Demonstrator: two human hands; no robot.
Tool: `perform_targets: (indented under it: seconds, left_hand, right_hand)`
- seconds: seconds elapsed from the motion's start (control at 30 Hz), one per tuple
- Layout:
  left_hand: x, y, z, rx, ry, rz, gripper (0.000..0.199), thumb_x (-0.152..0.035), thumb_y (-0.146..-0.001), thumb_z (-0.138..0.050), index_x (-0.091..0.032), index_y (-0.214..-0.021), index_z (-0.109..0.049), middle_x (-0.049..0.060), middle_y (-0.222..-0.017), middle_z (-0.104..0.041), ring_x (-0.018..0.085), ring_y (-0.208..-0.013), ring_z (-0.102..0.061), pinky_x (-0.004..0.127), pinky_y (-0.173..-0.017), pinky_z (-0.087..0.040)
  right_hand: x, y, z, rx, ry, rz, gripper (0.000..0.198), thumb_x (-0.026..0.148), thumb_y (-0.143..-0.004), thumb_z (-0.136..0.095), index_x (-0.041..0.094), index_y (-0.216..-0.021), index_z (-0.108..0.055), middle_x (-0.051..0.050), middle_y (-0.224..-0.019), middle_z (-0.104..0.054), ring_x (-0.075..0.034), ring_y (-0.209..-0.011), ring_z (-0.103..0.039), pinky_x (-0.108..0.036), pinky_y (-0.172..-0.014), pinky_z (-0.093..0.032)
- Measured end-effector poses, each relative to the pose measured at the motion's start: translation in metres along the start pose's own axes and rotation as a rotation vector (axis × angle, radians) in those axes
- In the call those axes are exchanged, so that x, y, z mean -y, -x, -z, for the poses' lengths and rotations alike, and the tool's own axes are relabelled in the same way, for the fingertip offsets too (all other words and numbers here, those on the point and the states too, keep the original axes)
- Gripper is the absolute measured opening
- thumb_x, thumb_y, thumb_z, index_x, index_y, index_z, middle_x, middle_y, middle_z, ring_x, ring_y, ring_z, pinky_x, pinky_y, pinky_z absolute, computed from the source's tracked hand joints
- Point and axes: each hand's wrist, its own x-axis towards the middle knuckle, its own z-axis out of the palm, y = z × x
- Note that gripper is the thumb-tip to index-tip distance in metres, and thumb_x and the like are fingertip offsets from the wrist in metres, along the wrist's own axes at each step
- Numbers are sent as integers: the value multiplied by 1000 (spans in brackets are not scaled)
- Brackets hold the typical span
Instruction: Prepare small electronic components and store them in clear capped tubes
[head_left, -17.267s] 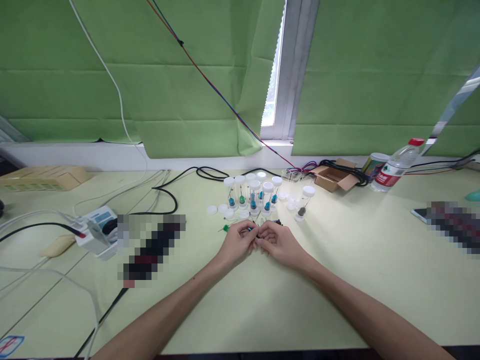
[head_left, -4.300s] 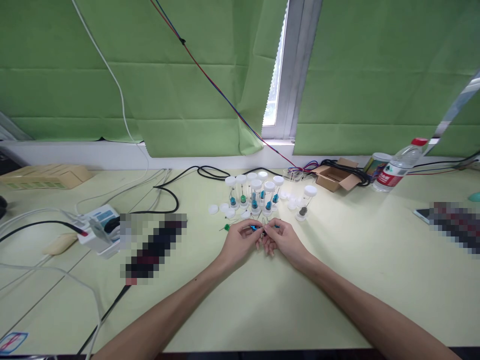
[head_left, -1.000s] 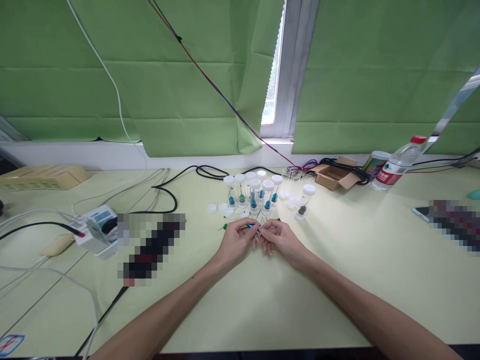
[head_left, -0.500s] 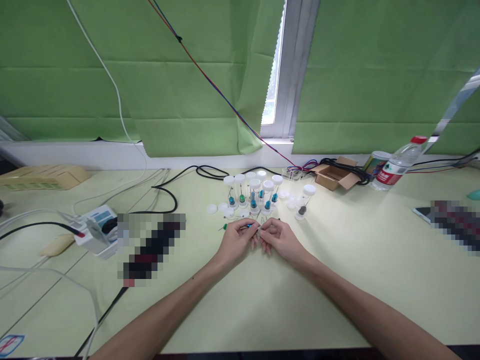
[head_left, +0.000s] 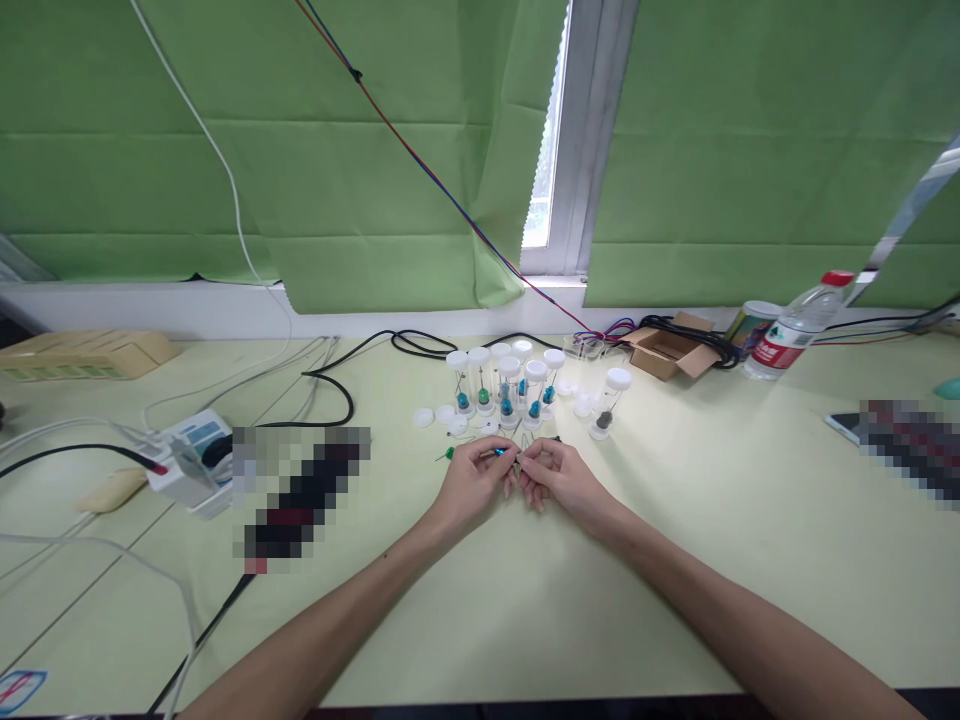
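Note:
My left hand (head_left: 476, 485) is closed in a pinch on a small blue piece (head_left: 500, 452), mostly hidden by the fingers. Fingertip to fingertip with it, my right hand (head_left: 562, 480) is pinched too, at what looks like a thin end of the same piece. Just behind the hands stand several clear vials (head_left: 508, 390) with white caps, each with a small blue or green part on a thin stem inside. A separate vial (head_left: 610, 402) to the right holds a dark grey part. Left of my left hand lies a small green part (head_left: 450, 453) with a thin wire.
Loose white caps (head_left: 424, 417) lie around the vials. Farther right are an open cardboard box (head_left: 670, 352), a water bottle (head_left: 796, 335) and a phone (head_left: 844, 428). A white power strip (head_left: 187, 455) with cables is at left, beside a blurred dark object (head_left: 307, 500).
Almost nothing differs. Both hands keep their pinch at the same spot, with only a slight shift of the fingers and of the camera.

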Motion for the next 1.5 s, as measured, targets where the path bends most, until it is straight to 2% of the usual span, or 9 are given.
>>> perform_targets:
  seconds: [0.6, 0.93, 1.17, 1.37, 1.5]
  left_hand:
    - [1, 1, 1, 21, -6, -3, 23, -37, -84, -64, -14, -79, -67, 2, -60, -61, 12, -50, -53, 25, -52, -43]
    - [-1, 0, -1, -27, 8, 75, 27, -41, -81, -66, -14, -75, -65, -1, -52, -55, 9, -44, -46, 23, -48, -38]
    - [3, 0, 0, -41, -9, 100, 31, -44, -84, -62, -15, -75, -63, -3, -48, -52, 9, -41, -44, 22, -45, -35]
    - [1, 2, 0, -39, -34, 70, 29, -43, -85, -61, -15, -77, -63, -3, -48, -52, 9, -41, -44, 22, -45, -35]
    - [-1, 3, -1, -36, -36, 38, 27, -41, -85, -61, -15, -78, -63, -3, -52, -54, 9, -44, -46, 22, -47, -37]
  right_hand:
    - [-2, 0, 0, 14, -19, -18, 38, 51, -76, -71, 18, -77, -52, 1, -60, -62, -12, -47, -56, -25, -45, -43]
    - [-6, -1, -1, -30, 141, 96, 31, 47, -83, -65, 20, -81, -51, 2, -59, -61, -12, -46, -56, -26, -45, -44]
    - [-5, 3, -3, -70, 252, 166, 23, 40, -85, -63, 20, -85, -52, 2, -62, -60, -13, -53, -57, -27, -51, -46]
    - [-5, 2, -5, -73, 220, 179, 25, 41, -84, -65, 20, -83, -52, 2, -61, -60, -13, -51, -57, -27, -50, -47]
    - [-7, -1, -2, -43, 132, 128, 31, 47, -83, -65, 19, -80, -51, 1, -62, -62, -13, -48, -57, -27, -46, -47]
